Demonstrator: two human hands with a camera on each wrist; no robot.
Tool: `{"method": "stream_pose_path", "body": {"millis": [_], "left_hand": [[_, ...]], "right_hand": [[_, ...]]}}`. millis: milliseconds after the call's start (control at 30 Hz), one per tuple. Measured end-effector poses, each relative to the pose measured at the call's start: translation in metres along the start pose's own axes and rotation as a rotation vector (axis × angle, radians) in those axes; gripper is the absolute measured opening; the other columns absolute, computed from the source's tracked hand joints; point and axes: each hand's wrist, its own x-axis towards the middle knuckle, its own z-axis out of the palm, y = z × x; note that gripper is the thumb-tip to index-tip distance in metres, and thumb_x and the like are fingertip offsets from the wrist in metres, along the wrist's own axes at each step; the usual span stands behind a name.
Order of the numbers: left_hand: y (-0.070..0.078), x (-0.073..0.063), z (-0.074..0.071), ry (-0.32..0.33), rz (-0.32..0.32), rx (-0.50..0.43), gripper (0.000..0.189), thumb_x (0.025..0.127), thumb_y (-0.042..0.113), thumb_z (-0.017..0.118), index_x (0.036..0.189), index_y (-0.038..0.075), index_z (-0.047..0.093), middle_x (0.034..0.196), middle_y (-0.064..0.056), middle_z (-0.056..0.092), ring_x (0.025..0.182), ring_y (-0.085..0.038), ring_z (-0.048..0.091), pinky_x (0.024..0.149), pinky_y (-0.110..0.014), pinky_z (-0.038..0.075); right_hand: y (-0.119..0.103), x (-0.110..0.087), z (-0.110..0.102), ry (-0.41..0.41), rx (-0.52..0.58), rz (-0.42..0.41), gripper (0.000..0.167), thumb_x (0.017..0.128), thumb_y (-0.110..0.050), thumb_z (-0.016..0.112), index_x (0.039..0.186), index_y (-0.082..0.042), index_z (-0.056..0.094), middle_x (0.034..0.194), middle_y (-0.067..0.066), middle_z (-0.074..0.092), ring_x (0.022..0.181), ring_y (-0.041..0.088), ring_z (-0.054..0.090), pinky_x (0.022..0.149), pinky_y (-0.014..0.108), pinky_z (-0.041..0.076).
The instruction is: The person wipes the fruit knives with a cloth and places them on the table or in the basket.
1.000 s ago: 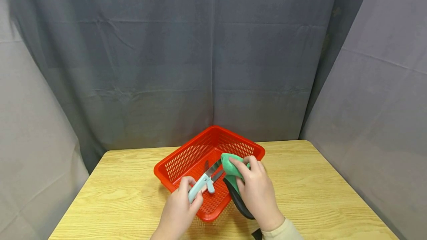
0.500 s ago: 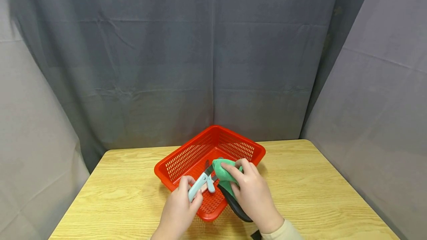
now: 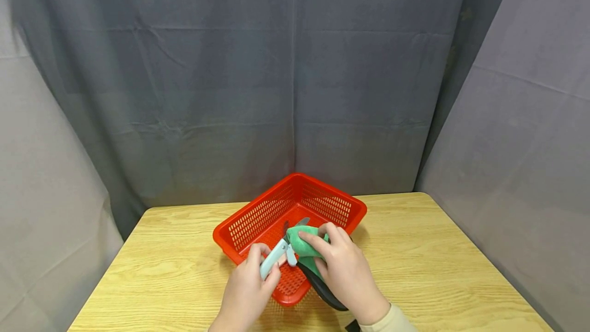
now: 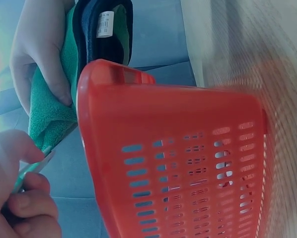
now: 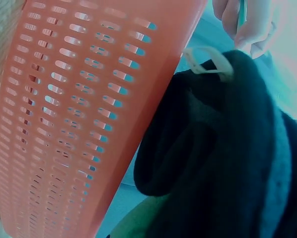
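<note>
My left hand grips a knife by its light blue handle, and a small light blue tab sticks out near the pivot. In my right hand is a green cloth with a black side, pinched over the blade close to the handle. The cloth covers most of that blade. Its black part hangs below the right hand, and a white label shows on it in the left wrist view. Both hands are over the near end of a red plastic basket.
Inside the basket lie other bladed pieces, including a metal blade and a pinkish handle. The basket stands on a light wood table. Grey curtains hang behind and at both sides.
My right hand has slid the cloth left and down along the blade, from near the tip to beside the handle. The left hand and knife have stayed in place.
</note>
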Motion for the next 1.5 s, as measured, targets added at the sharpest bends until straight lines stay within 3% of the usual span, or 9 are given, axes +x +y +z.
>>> {"method": "stream_pose_path", "body": {"millis": [300,633,1167,1500], "left_hand": [[-0.0001,0.001,-0.0002,0.014,0.024,-0.037,0.03,0.081,0.007,0.076,0.101,0.011,0.055,0.061,0.018,0.029,0.049,0.008,0.023,0.043,-0.011,0.023],[0.0023,0.0006,-0.0033,-0.034,0.001,-0.094,0.028,0.084,0.005,0.074,0.103,0.012,0.054,0.061,0.017,0.032,0.048,0.008,0.024,0.043,-0.014,0.026],[0.0024,0.0002,-0.0031,-0.024,0.019,-0.084,0.029,0.082,0.005,0.074,0.103,0.012,0.055,0.062,0.018,0.028,0.05,0.008,0.022,0.045,-0.012,0.023],[0.0054,-0.0007,-0.0038,-0.01,-0.046,-0.069,0.028,0.084,0.007,0.074,0.103,0.012,0.055,0.059,0.016,0.035,0.048,0.007,0.027,0.041,-0.015,0.028]], "right_hand": [[0.0006,0.0,-0.0007,0.011,0.012,0.032,0.056,0.071,-0.002,0.091,0.12,-0.024,0.076,0.102,0.001,0.058,0.085,0.014,0.054,0.065,0.025,0.054],[0.0038,0.0009,-0.0006,0.07,-0.033,0.092,0.064,0.067,0.003,0.091,0.122,-0.026,0.075,0.103,0.003,0.058,0.086,0.019,0.056,0.062,0.031,0.057],[0.0067,0.0012,-0.0015,0.096,-0.052,0.133,0.064,0.069,0.003,0.09,0.125,-0.023,0.074,0.103,0.007,0.059,0.086,0.022,0.056,0.063,0.034,0.057],[0.0071,0.0022,-0.0053,0.134,-0.065,0.152,0.062,0.07,0.005,0.089,0.124,-0.021,0.074,0.104,0.008,0.058,0.086,0.025,0.056,0.065,0.036,0.058]]}}
